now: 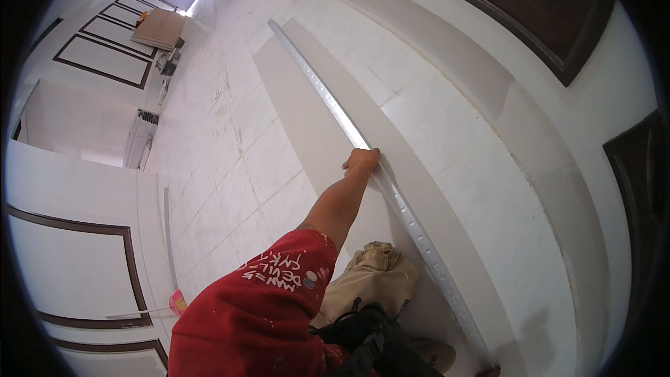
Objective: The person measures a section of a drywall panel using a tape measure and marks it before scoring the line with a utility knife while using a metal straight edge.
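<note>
Aligning metal channel (419, 237) over board (310, 119) appeared underway; left hand (362, 159) gripped it; right hand (493, 371) fingers undeterminable; steady support seemed needed next

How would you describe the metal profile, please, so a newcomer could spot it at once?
On the white tiled floor, find the long, plain board. Over it runs the metal profile, gripped by the left hand; its silvery shine and oval marks set it apart from the board.

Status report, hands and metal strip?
Left hand on metal strip midway; right hand at near end, mostly out of frame. Metal strip over board. Leg close beside.
</note>
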The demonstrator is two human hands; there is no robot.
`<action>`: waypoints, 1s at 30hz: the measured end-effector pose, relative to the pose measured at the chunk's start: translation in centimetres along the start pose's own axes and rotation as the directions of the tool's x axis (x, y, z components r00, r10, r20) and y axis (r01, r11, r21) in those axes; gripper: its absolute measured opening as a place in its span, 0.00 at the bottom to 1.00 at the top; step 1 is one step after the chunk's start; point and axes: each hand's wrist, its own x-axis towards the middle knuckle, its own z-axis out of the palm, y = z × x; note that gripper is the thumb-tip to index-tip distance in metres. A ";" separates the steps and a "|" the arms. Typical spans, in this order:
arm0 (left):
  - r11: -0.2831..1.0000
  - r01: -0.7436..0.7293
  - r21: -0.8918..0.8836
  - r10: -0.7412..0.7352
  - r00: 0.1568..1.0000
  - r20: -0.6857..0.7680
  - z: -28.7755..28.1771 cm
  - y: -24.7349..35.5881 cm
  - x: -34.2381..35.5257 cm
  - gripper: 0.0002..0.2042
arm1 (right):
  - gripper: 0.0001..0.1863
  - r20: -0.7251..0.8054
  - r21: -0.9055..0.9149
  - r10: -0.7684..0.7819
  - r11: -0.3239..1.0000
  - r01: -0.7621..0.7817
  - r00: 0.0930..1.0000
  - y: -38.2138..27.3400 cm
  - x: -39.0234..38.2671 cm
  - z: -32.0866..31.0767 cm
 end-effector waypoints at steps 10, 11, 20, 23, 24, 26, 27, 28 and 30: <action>0.996 -0.061 -0.059 0.061 0.998 -0.009 0.5 -0.3 -0.3 0.33 | 0.25 -0.014 0.059 -0.019 0.998 0.020 1.000 -1.6 -0.9 1.1; 0.998 -0.045 -0.046 0.044 0.999 -0.023 0.8 -0.3 0.2 0.35 | 0.25 0.046 0.145 -0.086 0.986 0.079 0.995 -1.8 -1.9 1.0; 0.959 -0.283 0.032 0.279 0.955 0.101 2.4 -4.0 9.5 0.32 | 0.36 0.364 0.440 -0.298 0.890 0.119 0.883 3.0 5.9 1.3; 0.856 -0.518 -0.004 0.451 0.741 0.498 0.8 -3.6 13.0 0.27 | 0.32 0.257 0.279 -0.355 0.918 0.283 0.899 6.5 10.7 3.0; 0.853 -0.517 0.068 0.408 0.744 0.530 0.4 -2.8 13.7 0.29 | 0.31 0.144 -0.114 -0.502 0.848 0.518 0.853 6.9 11.4 3.4; 0.850 -0.508 0.138 0.308 0.693 0.652 -0.1 -0.8 14.0 0.32 | 0.31 0.100 -0.798 -0.689 0.376 0.471 0.718 7.0 11.3 3.5; 0.874 -0.456 0.169 0.219 0.679 0.700 -0.5 0.3 13.9 0.34 | 0.37 -0.140 -0.508 -0.335 0.832 0.223 0.932 6.1 10.6 3.2; 0.917 -0.346 0.198 0.128 0.728 0.674 -0.7 1.3 13.6 0.36 | 0.44 -0.345 0.113 0.062 0.993 -0.024 0.937 4.9 9.2 3.3; 0.946 -0.107 0.306 -0.010 0.934 0.358 -1.6 2.5 13.2 0.41 | 0.44 -0.163 0.338 0.223 0.928 -0.158 0.961 2.2 5.5 2.4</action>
